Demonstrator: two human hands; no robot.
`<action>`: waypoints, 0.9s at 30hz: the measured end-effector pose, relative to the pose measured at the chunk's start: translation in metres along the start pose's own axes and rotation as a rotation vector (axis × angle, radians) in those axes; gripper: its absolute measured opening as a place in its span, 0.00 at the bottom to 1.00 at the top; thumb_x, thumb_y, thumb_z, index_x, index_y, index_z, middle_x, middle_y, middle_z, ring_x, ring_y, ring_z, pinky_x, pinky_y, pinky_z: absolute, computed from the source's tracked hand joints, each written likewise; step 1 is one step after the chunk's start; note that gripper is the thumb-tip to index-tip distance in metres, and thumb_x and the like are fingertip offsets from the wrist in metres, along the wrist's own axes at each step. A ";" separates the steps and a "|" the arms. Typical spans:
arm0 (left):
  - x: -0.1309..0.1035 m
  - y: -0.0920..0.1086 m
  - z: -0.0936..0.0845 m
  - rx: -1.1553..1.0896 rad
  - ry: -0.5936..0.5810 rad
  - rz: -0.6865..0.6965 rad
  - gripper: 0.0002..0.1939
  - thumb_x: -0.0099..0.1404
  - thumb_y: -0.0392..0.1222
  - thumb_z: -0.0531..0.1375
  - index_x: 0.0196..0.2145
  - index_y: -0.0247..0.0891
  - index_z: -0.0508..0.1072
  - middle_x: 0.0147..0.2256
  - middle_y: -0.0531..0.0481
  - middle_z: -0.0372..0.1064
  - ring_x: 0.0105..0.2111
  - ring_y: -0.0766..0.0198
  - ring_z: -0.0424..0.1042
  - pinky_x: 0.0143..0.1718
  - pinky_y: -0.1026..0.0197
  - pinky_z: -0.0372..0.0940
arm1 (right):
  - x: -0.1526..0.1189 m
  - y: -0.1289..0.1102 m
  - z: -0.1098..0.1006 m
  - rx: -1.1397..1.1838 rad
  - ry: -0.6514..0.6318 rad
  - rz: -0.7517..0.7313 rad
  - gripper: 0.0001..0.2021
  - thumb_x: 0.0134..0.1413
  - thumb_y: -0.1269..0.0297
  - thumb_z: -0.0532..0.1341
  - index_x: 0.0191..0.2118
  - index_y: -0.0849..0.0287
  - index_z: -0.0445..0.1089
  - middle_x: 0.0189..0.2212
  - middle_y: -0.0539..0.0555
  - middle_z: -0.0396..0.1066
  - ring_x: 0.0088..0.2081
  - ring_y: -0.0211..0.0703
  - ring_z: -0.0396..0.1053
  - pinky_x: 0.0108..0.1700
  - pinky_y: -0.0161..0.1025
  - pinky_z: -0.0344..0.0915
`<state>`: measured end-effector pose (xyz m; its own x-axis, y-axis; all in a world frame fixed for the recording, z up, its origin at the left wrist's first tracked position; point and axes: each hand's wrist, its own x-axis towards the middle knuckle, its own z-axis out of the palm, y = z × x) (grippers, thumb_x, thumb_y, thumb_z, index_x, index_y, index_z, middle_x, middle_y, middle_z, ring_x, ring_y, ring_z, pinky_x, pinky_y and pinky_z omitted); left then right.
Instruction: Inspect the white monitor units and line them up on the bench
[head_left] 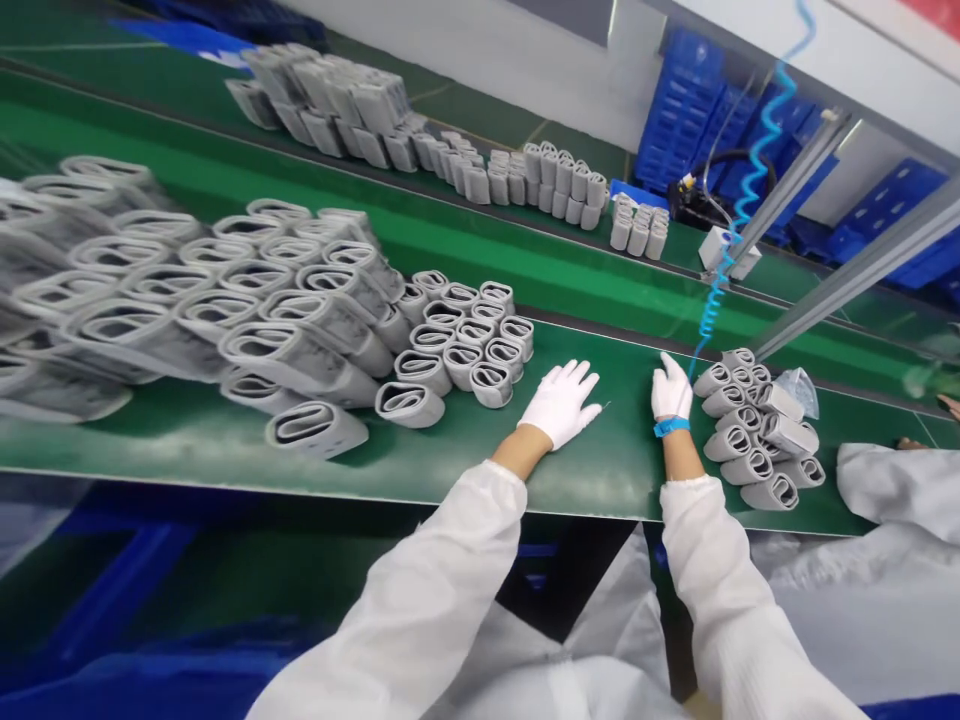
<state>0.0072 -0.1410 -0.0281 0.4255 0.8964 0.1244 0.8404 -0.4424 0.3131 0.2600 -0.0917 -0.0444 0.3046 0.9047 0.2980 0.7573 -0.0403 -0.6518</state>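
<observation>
My left hand (560, 404), in a white glove, is spread over the green work surface (480, 468) with nothing in it. To its left stand several small rolled grey pieces (491, 382), and beyond them a large pile of bigger grey rolls (270, 345). My right hand (671, 388), gloved and with a blue band (671, 427) at the wrist, is beside another group of grey rolls (748, 465). Its thumb or a finger points up; whether it pinches anything is hidden.
Behind a green channel, a rear ledge holds rows of grey rolls (562, 185). A blue coiled hose (750, 185) hangs near my right hand, beside a slanted metal post (862, 265). Another person's white sleeve (892, 480) is at the right. Blue crates (679, 110) stand behind.
</observation>
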 end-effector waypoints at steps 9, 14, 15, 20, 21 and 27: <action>-0.166 0.008 -0.002 -0.004 0.057 -0.071 0.29 0.76 0.47 0.62 0.72 0.43 0.73 0.75 0.41 0.62 0.75 0.39 0.63 0.74 0.36 0.61 | -0.068 0.020 -0.036 0.045 0.020 -0.086 0.23 0.65 0.56 0.56 0.50 0.60 0.86 0.62 0.62 0.79 0.66 0.57 0.73 0.75 0.56 0.64; -0.194 0.017 0.006 0.000 0.105 -0.178 0.28 0.73 0.43 0.64 0.70 0.49 0.75 0.74 0.43 0.64 0.72 0.35 0.67 0.69 0.35 0.65 | -0.096 0.026 -0.044 -0.261 -0.152 -0.170 0.29 0.70 0.55 0.54 0.64 0.66 0.79 0.71 0.67 0.69 0.75 0.69 0.60 0.77 0.67 0.55; -0.194 0.017 0.007 0.002 0.109 -0.187 0.28 0.73 0.42 0.65 0.69 0.49 0.76 0.74 0.43 0.65 0.72 0.34 0.67 0.69 0.34 0.65 | -0.102 0.026 -0.046 -0.297 -0.175 -0.181 0.29 0.71 0.55 0.54 0.67 0.66 0.76 0.72 0.67 0.67 0.76 0.70 0.58 0.77 0.69 0.54; -0.189 0.017 0.008 0.019 0.103 -0.172 0.28 0.72 0.41 0.65 0.68 0.48 0.77 0.73 0.42 0.66 0.71 0.33 0.68 0.67 0.33 0.65 | -0.134 0.029 -0.068 -0.295 -0.200 -0.162 0.26 0.73 0.55 0.55 0.68 0.57 0.75 0.74 0.62 0.66 0.78 0.68 0.56 0.77 0.71 0.54; -0.189 0.017 0.008 0.029 0.099 -0.168 0.28 0.71 0.41 0.65 0.68 0.47 0.77 0.73 0.41 0.67 0.70 0.32 0.69 0.67 0.33 0.65 | -0.140 0.030 -0.074 -0.267 -0.197 -0.150 0.24 0.73 0.55 0.56 0.65 0.56 0.77 0.73 0.62 0.67 0.77 0.67 0.57 0.76 0.71 0.55; -0.188 0.018 0.008 0.128 0.079 -0.157 0.27 0.72 0.41 0.62 0.67 0.45 0.78 0.72 0.39 0.67 0.69 0.32 0.70 0.64 0.32 0.67 | -0.157 0.026 -0.095 -0.082 -0.161 -0.119 0.15 0.71 0.56 0.60 0.32 0.53 0.75 0.66 0.61 0.75 0.74 0.65 0.64 0.74 0.69 0.61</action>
<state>-0.0553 -0.3176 -0.0531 0.2624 0.9519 0.1584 0.9324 -0.2924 0.2127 0.2867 -0.2749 -0.0418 0.1192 0.9608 0.2503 0.8290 0.0425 -0.5577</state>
